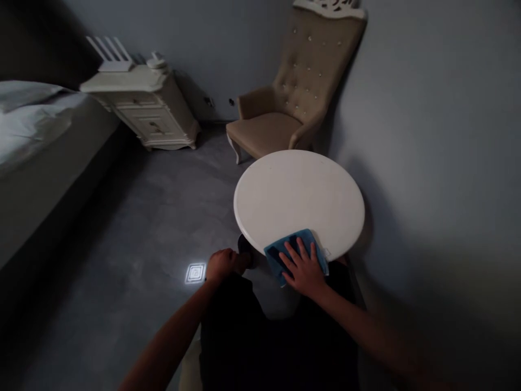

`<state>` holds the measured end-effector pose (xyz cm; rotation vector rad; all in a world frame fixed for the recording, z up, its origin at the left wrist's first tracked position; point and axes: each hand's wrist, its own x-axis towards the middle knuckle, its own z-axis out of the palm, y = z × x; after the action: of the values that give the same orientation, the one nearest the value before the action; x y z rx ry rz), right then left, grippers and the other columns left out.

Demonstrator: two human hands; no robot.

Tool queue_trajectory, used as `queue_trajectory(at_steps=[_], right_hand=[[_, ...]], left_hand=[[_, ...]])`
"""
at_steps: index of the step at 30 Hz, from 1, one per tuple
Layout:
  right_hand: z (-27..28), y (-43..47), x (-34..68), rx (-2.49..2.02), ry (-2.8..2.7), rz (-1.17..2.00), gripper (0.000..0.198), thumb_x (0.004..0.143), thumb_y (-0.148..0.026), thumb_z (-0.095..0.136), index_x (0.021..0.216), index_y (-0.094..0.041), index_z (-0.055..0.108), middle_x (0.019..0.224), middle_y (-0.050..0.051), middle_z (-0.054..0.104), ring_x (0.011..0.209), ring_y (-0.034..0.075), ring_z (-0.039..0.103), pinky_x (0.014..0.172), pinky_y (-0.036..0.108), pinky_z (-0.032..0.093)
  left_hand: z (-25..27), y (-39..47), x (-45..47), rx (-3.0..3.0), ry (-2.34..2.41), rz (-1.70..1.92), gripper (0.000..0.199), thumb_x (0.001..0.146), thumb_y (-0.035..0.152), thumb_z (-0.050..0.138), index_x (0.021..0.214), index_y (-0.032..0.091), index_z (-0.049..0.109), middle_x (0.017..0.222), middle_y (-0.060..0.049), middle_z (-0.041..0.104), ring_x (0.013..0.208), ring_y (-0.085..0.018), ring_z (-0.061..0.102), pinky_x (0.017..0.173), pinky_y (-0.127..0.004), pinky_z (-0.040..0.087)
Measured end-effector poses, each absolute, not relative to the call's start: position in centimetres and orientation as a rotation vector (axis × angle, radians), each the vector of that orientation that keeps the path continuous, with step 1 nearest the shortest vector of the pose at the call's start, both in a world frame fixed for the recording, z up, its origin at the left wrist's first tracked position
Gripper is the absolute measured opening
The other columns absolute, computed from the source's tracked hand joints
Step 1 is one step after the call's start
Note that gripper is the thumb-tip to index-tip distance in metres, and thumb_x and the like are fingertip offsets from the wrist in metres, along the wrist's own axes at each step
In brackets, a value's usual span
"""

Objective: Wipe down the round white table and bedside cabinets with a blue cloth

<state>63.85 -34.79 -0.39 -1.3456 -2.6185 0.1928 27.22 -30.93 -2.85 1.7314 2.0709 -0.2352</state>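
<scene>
A blue cloth (275,265) with dark patches lies over the near edge of a round white table (299,195), its front part hanging past the rim. My right hand (306,274) rests flat on top of the cloth, fingers spread and pressing down on it. Beside the table, to the left, my left hand (222,263) is on my knee with its fingers curled in; I see nothing in it. A small pale mark shows on the tabletop by the cloth's right corner.
A tan tufted armchair (268,130) stands behind the table, close to the grey wall (427,136) on the right. Further left are a white nightstand (150,114) with a router (116,65) on it, and a bed (49,141). A lit square (196,273) shows on the floor.
</scene>
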Motion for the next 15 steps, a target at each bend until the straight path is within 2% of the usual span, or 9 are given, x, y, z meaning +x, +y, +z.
queue_trajectory(at_steps=[4, 8, 11, 13, 15], right_hand=[[-0.5, -36.0, 68.9, -1.821, -2.390, 0.320, 0.073, 0.107, -0.061, 0.064, 0.175, -0.037, 0.059, 0.191, 0.007, 0.038, 0.181, 0.052, 0.016, 0.141, 0.088, 0.000], [0.7, -33.7, 71.4, -2.260, -1.935, 0.366, 0.081, 0.106, -0.055, 0.049, 0.186, -0.039, 0.041, 0.195, 0.006, 0.028, 0.183, 0.049, 0.005, 0.138, 0.092, 0.004], [1.1, -30.7, 73.5, -2.362, -1.615, 0.334, 0.086, 0.107, -0.054, 0.041, 0.190, -0.031, 0.031, 0.197, 0.012, 0.020, 0.183, 0.050, 0.001, 0.136, 0.094, 0.013], [0.9, -28.4, 75.5, -2.396, -1.491, 0.331, 0.088, 0.108, -0.056, 0.039, 0.189, -0.023, 0.030, 0.198, 0.016, 0.016, 0.183, 0.047, 0.001, 0.140, 0.087, 0.018], [0.7, -25.9, 77.9, -2.427, -1.409, 0.339, 0.090, 0.109, -0.058, 0.038, 0.188, -0.015, 0.027, 0.197, 0.021, 0.015, 0.184, 0.043, 0.008, 0.144, 0.075, 0.023]], left_hand=[[-2.8, -30.3, 27.9, 1.780, 2.030, -0.242, 0.050, 0.117, 0.038, 0.041, 0.108, 0.018, 0.086, 0.119, -0.018, 0.087, 0.109, -0.030, 0.080, 0.094, -0.035, 0.053], [-2.9, -29.7, 28.5, 1.804, 1.996, -0.256, 0.050, 0.116, 0.039, 0.042, 0.107, 0.019, 0.086, 0.115, -0.017, 0.087, 0.106, -0.030, 0.081, 0.089, -0.035, 0.053], [-3.0, -29.4, 28.7, 1.817, 1.978, -0.244, 0.050, 0.115, 0.040, 0.042, 0.105, 0.019, 0.086, 0.114, -0.017, 0.087, 0.104, -0.030, 0.080, 0.089, -0.036, 0.053], [-3.2, -29.3, 28.6, 1.812, 1.973, -0.229, 0.051, 0.114, 0.040, 0.041, 0.103, 0.020, 0.086, 0.114, -0.016, 0.087, 0.103, -0.030, 0.080, 0.089, -0.036, 0.053], [-3.2, -29.1, 28.6, 1.807, 1.964, -0.223, 0.050, 0.114, 0.042, 0.042, 0.102, 0.020, 0.086, 0.114, -0.015, 0.087, 0.103, -0.029, 0.079, 0.087, -0.036, 0.052]])
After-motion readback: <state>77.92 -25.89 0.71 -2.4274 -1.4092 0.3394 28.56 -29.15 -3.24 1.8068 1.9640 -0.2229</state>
